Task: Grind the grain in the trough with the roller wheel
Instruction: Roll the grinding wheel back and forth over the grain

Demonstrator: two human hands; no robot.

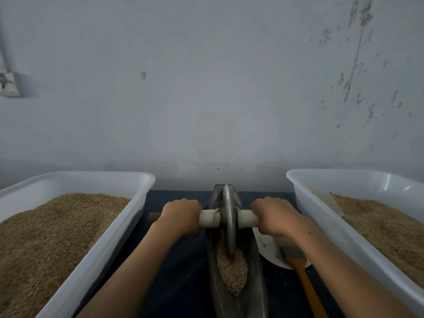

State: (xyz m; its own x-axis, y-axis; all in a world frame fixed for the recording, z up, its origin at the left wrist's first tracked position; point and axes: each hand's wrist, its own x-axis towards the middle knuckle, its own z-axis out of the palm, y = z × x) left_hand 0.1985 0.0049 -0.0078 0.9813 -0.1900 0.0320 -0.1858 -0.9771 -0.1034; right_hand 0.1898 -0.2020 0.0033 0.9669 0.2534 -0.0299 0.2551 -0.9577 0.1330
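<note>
Both hands grip roller wheel (229, 216) axle, wheel btwn them.

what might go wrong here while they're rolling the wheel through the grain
1. The grain is heaped toward the near end of the narrow trough, so the roller wheel might push some over the rim onto the dark cloth.
2. The brush and white plate lie close under the right hand; a long stroke may knock them.
3. The left hand grips near the wheel, so fingers could get rubbed.
</note>
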